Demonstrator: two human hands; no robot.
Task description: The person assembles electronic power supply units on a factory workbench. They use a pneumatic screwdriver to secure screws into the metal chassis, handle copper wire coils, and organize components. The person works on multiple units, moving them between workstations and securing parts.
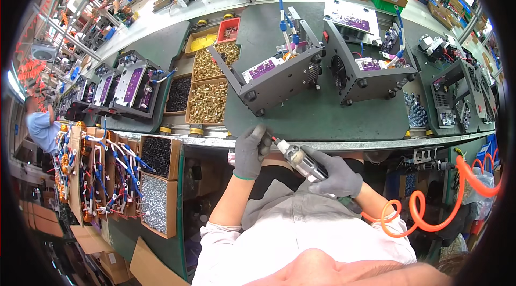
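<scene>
A grey work glove covers each of my hands. My right hand [337, 173] is wrapped round an air screwdriver [301, 160] with a clear and metal body, held in front of my lap at the bench edge. Its bit points up and left, toward my left hand [249, 154]. The fingers of my left hand are curled in close to the bit tip; whatever they pinch is too small to make out. Beyond my hands on the green bench mat [301, 119] stand two dark metal housings, a left one [285, 82] and a right one [373, 79], with boards and blue-tipped cables inside.
An orange coiled hose [419, 213] runs at my right. Left of the housings are boxes of brass fittings [207, 102] and black screws [178, 94]. A box of silver screws [155, 204] and hanging cables [102, 173] are nearer left. More units [129, 84] stand on the line; a person [43, 125] is far left.
</scene>
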